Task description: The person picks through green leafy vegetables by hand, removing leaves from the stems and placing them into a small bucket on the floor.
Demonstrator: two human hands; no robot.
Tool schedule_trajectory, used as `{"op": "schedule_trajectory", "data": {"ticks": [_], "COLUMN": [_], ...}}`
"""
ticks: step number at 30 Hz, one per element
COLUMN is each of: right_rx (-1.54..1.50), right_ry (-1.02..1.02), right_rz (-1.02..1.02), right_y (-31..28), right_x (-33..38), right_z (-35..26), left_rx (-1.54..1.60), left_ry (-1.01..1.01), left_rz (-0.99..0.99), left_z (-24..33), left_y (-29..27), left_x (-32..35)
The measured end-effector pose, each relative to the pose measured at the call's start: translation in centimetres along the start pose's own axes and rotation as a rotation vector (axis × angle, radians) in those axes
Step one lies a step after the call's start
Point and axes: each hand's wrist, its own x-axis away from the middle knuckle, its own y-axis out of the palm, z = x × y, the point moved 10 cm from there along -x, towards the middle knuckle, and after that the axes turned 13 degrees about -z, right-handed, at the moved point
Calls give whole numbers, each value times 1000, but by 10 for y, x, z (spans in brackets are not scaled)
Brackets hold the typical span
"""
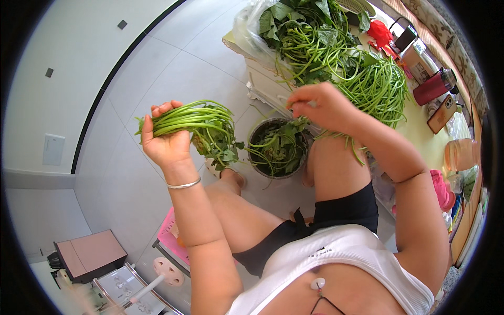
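Your left hand is raised over the floor with the palm turned toward you, and its fingers are curled shut around a bundle of green stems. The stems lie across your palm and run out to the right of the fist, where their leafy ends hang down, loose and drooping. A short tuft sticks out on the left side of the fist too. A silver bangle sits on that wrist.

Your right hand is out over the table edge, fingers drawn together in a pinch at the left tip of the hand. What they pinch looks like a thin stem from the pile, but it is too small to tell for sure. Just beyond the knuckles lies the big heap of greens, long stems fanning out to the right and broad leaves piled behind them, partly in a clear plastic bag.

Between your two hands, down on the tiled floor, stands a round bucket with discarded leaves and stems in it, just below your right hand and beside your knee. Farther right on the table sit a red flask and a phone, well apart from your hands.
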Motion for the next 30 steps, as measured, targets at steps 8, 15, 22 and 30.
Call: {"op": "schedule_trajectory", "data": {"ticks": [8,15,22,30], "right_rx": [-801,-1019,-1334,-521], "right_ry": [-23,-199,-248,-451], "right_rz": [-152,-89,-73,-498], "right_y": [-19,22,46,70], "right_x": [-9,-4,-4,18], "right_z": [-22,-38,15,-27], "left_rx": [-250,-418,-553,-342], "left_ry": [-337,-598,-820,-746], "left_rz": [-21,-67,-25,114], "left_z": [-46,-110,-150,-185], "left_y": [1,0,-20,-40], "left_x": [7,35,59,72]}}
